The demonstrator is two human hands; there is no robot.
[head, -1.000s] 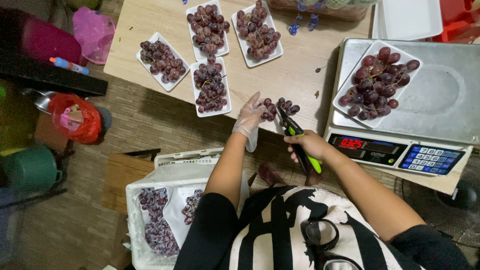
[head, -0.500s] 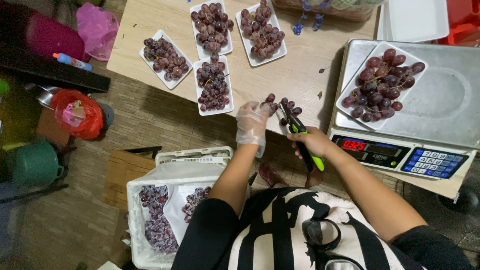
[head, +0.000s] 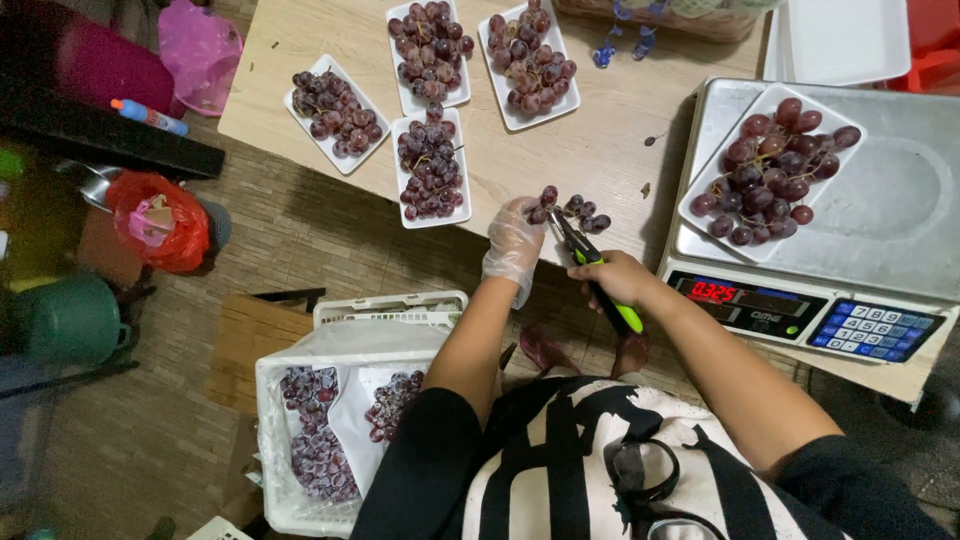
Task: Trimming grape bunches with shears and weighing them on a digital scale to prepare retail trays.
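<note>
Snipping a small grape bunch w/ scissors, over the table edge.

Left hand (head: 515,240), in a clear glove, pinches the small grape bunch (head: 572,206) up at its stem, fingers pressed together. Right hand (head: 612,278) is bare, wrapped tight round the green-handled scissors (head: 592,270); blade tips sit right at the bunch. Vs. a sec ago, both hands sit a bit further along the wooden table (head: 610,130), nearer the scale (head: 880,230), and the bunch looks held a bit higher; grip is the same, so prob. same snipping job going on, not a new step. White tray of grapes (head: 768,165) sits on the scale. Four more filled trays (head: 432,165) lie well apart, further up the table. White crate (head: 300,440) w/ more grapes sits on the floor below.
</note>
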